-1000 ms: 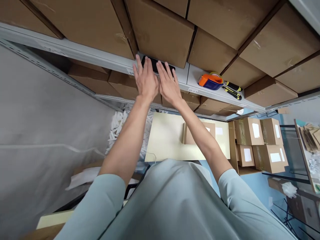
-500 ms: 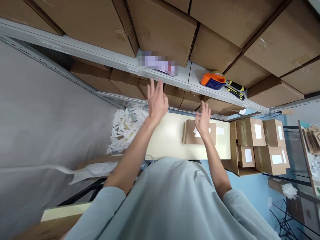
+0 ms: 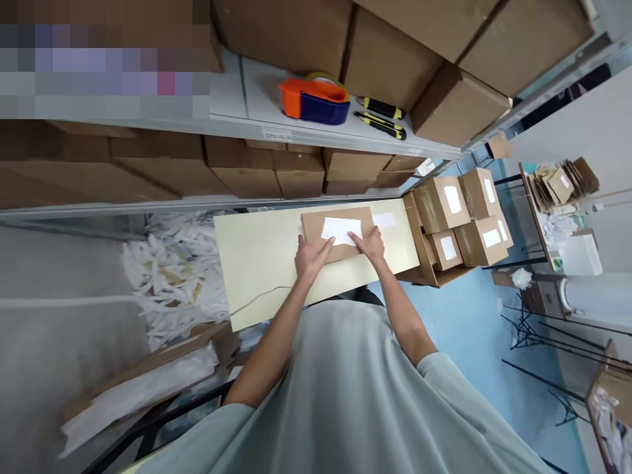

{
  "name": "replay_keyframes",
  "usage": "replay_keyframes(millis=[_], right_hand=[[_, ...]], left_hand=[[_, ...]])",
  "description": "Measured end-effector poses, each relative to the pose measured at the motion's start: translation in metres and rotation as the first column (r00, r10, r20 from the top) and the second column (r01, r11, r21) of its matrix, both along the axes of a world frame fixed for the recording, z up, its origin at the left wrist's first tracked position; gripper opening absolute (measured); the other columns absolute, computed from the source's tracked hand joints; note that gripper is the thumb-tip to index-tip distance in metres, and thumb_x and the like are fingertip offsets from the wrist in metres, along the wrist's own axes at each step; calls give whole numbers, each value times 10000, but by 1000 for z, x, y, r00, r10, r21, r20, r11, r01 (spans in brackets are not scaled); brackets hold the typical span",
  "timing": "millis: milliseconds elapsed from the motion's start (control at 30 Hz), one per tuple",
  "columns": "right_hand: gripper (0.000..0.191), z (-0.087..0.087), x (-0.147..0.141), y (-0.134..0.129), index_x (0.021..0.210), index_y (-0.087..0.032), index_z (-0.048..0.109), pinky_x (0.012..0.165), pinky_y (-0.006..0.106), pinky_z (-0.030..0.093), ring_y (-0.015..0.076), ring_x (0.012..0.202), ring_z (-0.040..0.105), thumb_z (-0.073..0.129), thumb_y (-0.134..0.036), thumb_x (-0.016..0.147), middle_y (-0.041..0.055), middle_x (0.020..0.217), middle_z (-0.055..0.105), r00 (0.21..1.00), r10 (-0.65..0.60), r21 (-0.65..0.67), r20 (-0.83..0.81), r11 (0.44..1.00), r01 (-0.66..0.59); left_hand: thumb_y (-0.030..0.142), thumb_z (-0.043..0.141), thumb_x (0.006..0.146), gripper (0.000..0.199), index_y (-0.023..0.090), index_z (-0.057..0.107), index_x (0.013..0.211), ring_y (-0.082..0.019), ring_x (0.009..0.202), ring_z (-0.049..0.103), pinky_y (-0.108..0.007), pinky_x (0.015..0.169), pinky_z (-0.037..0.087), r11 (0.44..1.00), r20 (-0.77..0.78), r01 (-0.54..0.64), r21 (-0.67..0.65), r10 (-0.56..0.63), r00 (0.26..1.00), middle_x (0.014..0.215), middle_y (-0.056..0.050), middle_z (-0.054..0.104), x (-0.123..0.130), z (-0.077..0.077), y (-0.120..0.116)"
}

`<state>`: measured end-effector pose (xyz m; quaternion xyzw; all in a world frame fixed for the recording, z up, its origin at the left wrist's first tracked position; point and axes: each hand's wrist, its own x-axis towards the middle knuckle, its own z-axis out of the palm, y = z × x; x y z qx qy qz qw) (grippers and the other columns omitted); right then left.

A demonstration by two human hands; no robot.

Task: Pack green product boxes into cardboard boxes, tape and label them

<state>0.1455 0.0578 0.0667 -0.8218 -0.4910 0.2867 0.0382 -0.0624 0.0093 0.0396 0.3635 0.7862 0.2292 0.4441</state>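
Note:
A flat cardboard box (image 3: 312, 225) lies on the pale yellow table (image 3: 261, 250). My left hand (image 3: 312, 259) grips its near left corner, with the thumb reaching onto a white paper (image 3: 342, 228) on the box's top. My right hand (image 3: 371, 246) holds the right end, its thumb also on that paper. Both hands are closed about the box's edges; the fingers beneath are partly hidden. Just beyond the box, to the right, a white label sheet (image 3: 384, 220) rests on the table.
Overhead, a shelf (image 3: 237, 112) bears large cartons, an orange and blue tape dispenser (image 3: 315, 101) and two black and yellow cutters (image 3: 380, 117). Labelled boxes (image 3: 439, 204) stand stacked at the table's right end. White paper strips (image 3: 172, 276) heap at the left. A thin cable (image 3: 257, 299) crosses the table.
Both hands have come down from below the shelf onto the cardboard box and taken hold of it. The view has turned to the right.

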Motion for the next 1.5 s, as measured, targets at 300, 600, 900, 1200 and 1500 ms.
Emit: replay_keyframes(millis=[300,600,900,1200,1500], right_hand=[[918,31,48,-23,1677,-92,460,1231,570,575,445,1461,727,738,-721,1068,292,1596,708,995,35,23,-94,999,-33],[772,89,239,-100,1726,-195,469,1132,528,651,410,1369,793,672,-639,1129,218,1554,758,986,-58,271,-158,957,100],[725,81,417,-218,1638,-122,541,1111,521,654,413,1355,801,655,-601,1106,251,1484,791,873,-409,246,-267,847,472],[1022,23,451,-170,1871,-74,128,1281,546,547,424,1718,491,654,-446,1079,365,1903,245,888,-348,200,-301,887,415],[921,16,457,-186,1836,-74,314,1363,626,455,452,1803,303,652,-528,1110,372,1911,190,953,-264,356,-147,885,300]], left_hand=[[657,792,913,626,172,753,1307,-474,1332,771,-617,1153,610,999,-291,-23,-38,11,957,1373,-255,827,43,43,21],[732,733,880,659,252,820,1324,-413,1160,809,-543,1075,642,969,-344,203,145,-143,928,1228,-115,872,200,127,18],[711,676,984,720,230,639,1519,-452,1273,776,-536,1088,620,744,-432,664,70,-577,693,1384,-174,825,424,149,16],[312,671,995,506,135,700,1468,-478,1677,450,-657,1405,318,405,-415,910,87,-816,403,1737,-261,569,581,88,107],[419,542,1066,484,179,747,1432,-337,1428,691,-485,1307,492,528,-273,806,267,-761,588,1445,-170,793,497,67,27]])
